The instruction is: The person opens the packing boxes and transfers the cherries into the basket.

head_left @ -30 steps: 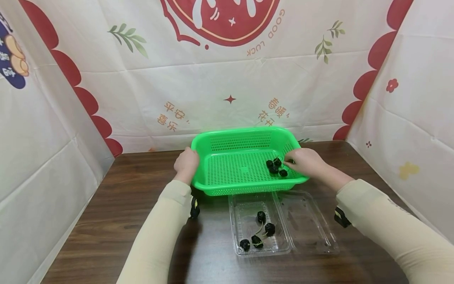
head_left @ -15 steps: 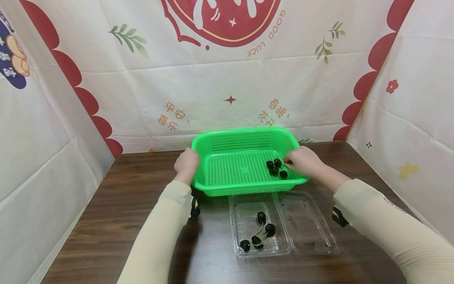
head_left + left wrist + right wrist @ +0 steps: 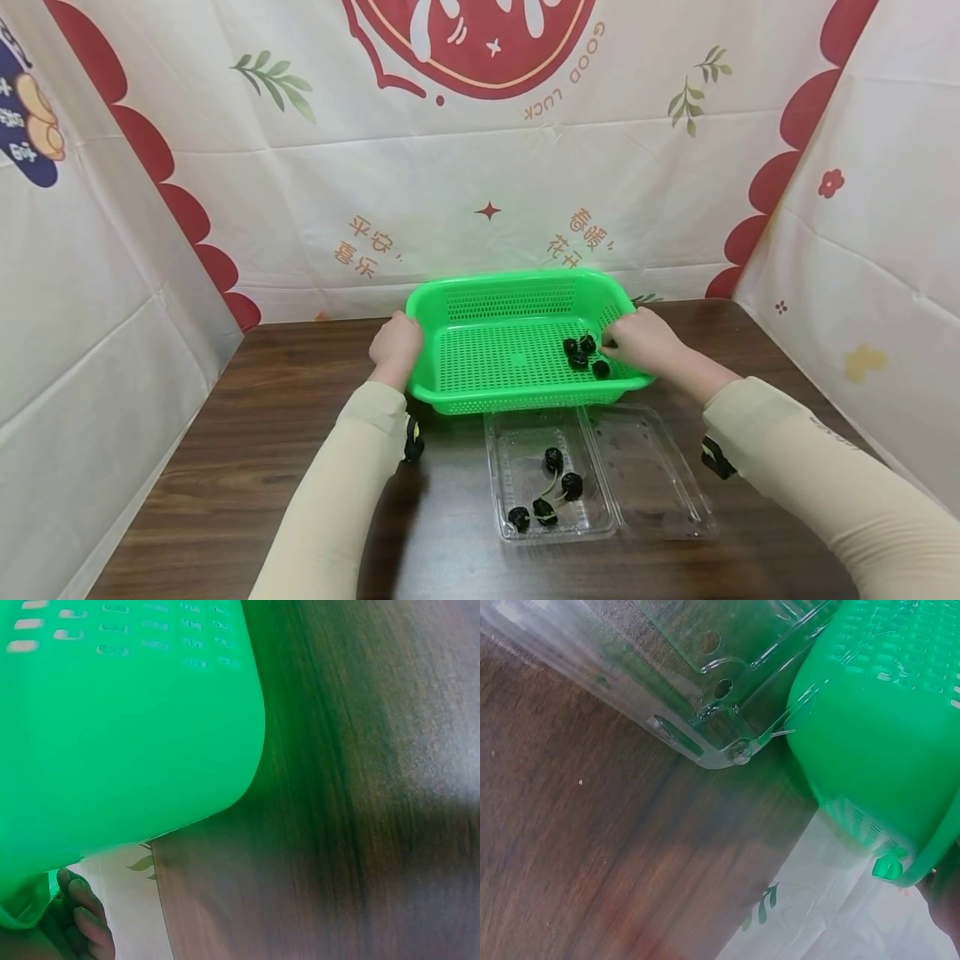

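Green basket (image 3: 468, 402), left hand (image 3: 396, 343) gripping nine o'clock, right hand (image 3: 643, 340) three.
From the head, cherries (image 3: 578, 361) sit inside at four o'clock; tilting could roll them. Left wrist: curled fingers (image 3: 88, 898). Right wrist: lid (image 3: 676, 690) at eleven o'clock, easily snagged by shoving.

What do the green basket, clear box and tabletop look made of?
Basket: likely plastic, softly shiny; even green, regular slots.
Box: likely thin clear plastic, glossy; tabletop shows through, edges glint.
Tabletop: wood or wood-look laminate, satin; streaky dark grain, soft reflections, can't tell which.
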Demonstrator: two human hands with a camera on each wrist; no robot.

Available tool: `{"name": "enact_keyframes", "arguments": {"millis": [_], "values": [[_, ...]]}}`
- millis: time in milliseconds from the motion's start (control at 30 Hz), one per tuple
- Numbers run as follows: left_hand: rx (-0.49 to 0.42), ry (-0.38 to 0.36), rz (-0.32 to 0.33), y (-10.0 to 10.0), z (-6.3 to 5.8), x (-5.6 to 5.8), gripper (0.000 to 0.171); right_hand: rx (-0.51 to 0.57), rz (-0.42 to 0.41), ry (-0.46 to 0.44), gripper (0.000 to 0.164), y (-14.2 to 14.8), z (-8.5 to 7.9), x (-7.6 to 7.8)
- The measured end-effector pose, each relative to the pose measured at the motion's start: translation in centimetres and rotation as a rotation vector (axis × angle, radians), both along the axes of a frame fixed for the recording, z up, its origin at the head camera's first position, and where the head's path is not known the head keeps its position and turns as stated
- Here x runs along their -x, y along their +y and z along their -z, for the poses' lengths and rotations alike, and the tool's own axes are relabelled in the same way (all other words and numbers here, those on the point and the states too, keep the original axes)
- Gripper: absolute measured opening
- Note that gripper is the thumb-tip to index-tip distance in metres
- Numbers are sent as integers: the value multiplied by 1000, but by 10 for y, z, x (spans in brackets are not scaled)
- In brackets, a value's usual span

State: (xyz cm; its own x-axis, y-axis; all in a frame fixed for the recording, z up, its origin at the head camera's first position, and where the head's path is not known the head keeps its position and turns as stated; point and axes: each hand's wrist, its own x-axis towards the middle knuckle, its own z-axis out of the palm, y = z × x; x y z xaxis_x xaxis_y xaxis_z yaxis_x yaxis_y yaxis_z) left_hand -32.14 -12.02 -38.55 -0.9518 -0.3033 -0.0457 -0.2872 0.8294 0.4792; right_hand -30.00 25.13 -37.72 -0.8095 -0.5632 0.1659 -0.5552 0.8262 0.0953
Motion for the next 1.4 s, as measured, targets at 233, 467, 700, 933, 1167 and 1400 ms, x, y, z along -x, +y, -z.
{"name": "enact_keyframes", "arguments": {"millis": [233,467,700,933,1167,1400], "values": [[1,3,-4,0,0,1,43,3,-5,0,29,0,-3,-3],[2,6,-7,0,0,1,43,30,-8,6,27,-2,-9,-9],[-4,0,-8,1,1,2,44,76,-4,20,32,-8,-10,-19],[-8,4,-9,1,1,2,42,103,-76,94,40,-18,-15,-26],[-7,-2,-7,1,2,3,42,140,-131,108,36,-29,-20,-39],[-14,-6,-17,1,2,2,43,169,-195,134,33,-38,-23,-54]]}}
